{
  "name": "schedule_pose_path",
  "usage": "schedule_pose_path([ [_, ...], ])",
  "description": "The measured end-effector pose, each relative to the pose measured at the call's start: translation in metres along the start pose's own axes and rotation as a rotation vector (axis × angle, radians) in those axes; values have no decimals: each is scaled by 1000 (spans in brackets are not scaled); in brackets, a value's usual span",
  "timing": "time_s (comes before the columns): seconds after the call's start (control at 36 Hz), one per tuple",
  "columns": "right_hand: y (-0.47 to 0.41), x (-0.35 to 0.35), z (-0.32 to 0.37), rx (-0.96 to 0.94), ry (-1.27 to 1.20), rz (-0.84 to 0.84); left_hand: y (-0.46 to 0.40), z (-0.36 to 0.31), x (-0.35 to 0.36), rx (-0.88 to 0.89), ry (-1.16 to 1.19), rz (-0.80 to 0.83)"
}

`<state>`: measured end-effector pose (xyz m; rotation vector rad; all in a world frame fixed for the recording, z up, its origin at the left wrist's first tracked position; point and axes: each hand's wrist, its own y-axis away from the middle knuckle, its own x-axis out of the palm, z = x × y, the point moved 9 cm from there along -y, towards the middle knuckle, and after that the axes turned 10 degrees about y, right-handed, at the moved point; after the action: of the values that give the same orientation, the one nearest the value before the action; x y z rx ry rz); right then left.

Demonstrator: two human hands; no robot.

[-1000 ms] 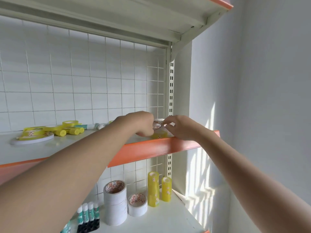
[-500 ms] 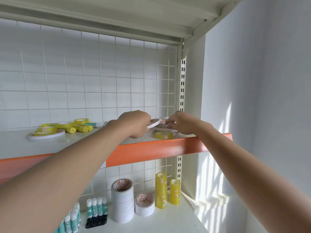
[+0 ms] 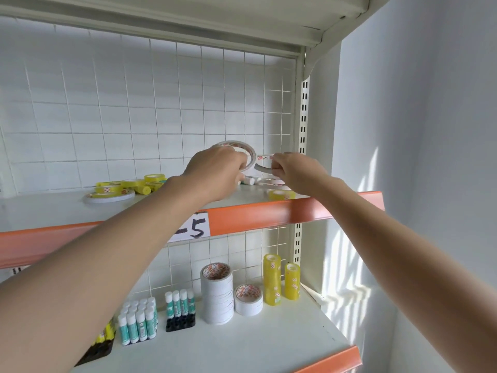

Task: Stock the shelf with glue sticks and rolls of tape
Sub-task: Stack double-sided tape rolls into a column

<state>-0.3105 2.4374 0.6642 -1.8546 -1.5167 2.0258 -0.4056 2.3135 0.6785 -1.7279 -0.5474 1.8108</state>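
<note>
White tape rolls, one gripped in each of a person's hands, left (image 3: pixel 217 173) and right (image 3: pixel 293 172), could slip onto the crowded upper shelf (image 3: pixel 255 219) and scatter loose rolls (image 3: pixel 281 194)

Two hands (image 3: pixel 215 173), two yellow tape stacks (image 3: pixel 272 282), four upright glue sticks (image 3: pixel 179 302) in a black holder (image 3: pixel 179 323)

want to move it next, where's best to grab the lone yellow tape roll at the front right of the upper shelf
Pinch the yellow tape roll across its outer wall, coming from above and in front. It lies flat by the shelf's orange lip, so its low curved sides face you, while the right hand and the thin white rolls crowd the space behind it.
</note>
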Motion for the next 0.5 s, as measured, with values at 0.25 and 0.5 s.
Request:
schedule_pose_path([
  [0.25, 68, -58, 43, 56, -65, -216, 68, 6, -44, 10, 229, -140],
  [0.5, 174, -81, 109, 60, 30, -454, 171, -17, -49, 225, 276, -326],
])
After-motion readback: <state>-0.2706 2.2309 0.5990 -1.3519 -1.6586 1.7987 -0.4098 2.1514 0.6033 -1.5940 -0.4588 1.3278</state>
